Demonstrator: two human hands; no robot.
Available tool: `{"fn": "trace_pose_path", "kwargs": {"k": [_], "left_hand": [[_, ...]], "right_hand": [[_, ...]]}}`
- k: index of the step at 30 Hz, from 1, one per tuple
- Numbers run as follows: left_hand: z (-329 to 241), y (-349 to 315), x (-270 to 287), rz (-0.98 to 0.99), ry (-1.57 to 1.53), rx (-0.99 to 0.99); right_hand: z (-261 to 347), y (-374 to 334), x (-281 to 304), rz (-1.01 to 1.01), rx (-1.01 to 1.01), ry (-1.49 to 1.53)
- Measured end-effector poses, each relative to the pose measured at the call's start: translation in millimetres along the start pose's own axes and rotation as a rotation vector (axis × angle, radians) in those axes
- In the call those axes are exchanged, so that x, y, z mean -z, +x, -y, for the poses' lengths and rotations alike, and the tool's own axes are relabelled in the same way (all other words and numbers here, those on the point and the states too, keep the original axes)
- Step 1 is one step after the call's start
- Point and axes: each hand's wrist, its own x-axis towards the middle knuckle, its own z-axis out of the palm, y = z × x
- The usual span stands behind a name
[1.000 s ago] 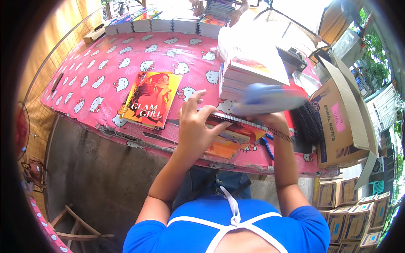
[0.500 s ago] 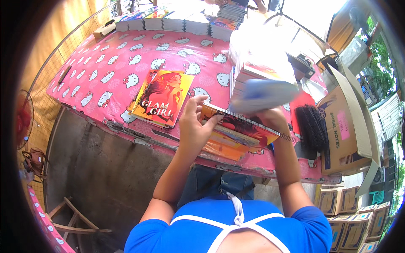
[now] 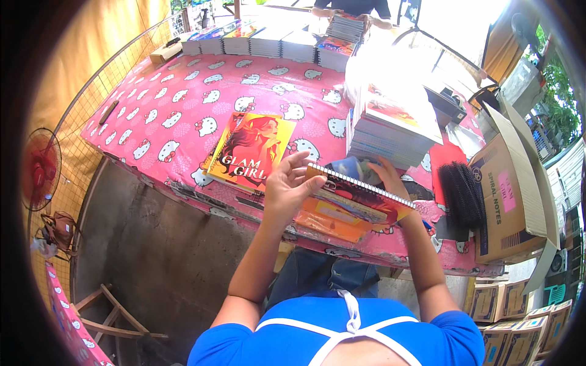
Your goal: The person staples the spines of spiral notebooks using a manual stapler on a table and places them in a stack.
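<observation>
My left hand (image 3: 291,188) grips a spiral notebook (image 3: 360,194) by its left end, the thumb on its red, yellow and black cover. The notebook is tilted, its bound edge uppermost with a row of wire loops. Just behind that edge, my right hand (image 3: 389,178) has bent fingers at the end of a soft-looking bluish thing (image 3: 346,166), whose lower part the notebook hides. To the left, a red and yellow notebook (image 3: 250,145) with a drawn figure on its cover lies on top of others. A further orange cover (image 3: 329,226) rests below the held notebook.
A tall stack of printed pages (image 3: 390,131) stands beyond my right hand. Black spiral coils (image 3: 462,195) lie beside an open carton (image 3: 506,198). Rows of notebooks (image 3: 265,47) line the pink table's (image 3: 146,104) far edge, where another person's hands (image 3: 366,19) hold a stack.
The bluish thing has come down from above the notebook to behind its bound edge, with my right hand beside it. My left hand still holds the notebook. The view has shifted slightly.
</observation>
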Motion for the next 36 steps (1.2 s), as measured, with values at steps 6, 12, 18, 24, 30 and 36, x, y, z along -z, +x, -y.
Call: {"fn": "trace_pose_path", "kwargs": {"k": [6,12,18,24,30,36], "left_hand": [[-50.6,21.3,-8.4,0.178,0.430,-0.741],[-100.3,-48.0,-28.7,0.388,0.689,-1.001],[4.4,-54.4,-36.2,0.283,0.667,-0.557],[12.6,-60.1,-36.7,0.260,0.668,-0.583],[13.6,-60.5,-33.7,0.246,0.670,-0.693],[-6.7,-17.8,-24.4,-0.004,0.693,-0.854]], "right_hand": [[2.6,-96.2,39.4,-0.080,-0.380,-0.294],[-2.3,-153.1,30.4,-0.045,-0.549,-0.477],[71.2,-124.9,48.9,-0.193,-0.576,0.288],[133.5,-98.3,43.7,-0.184,-0.001,0.135],[108.7,-92.5,39.1,0.388,-0.611,1.493],[118.5,-94.4,45.8,-0.035,-0.435,0.855]]}}
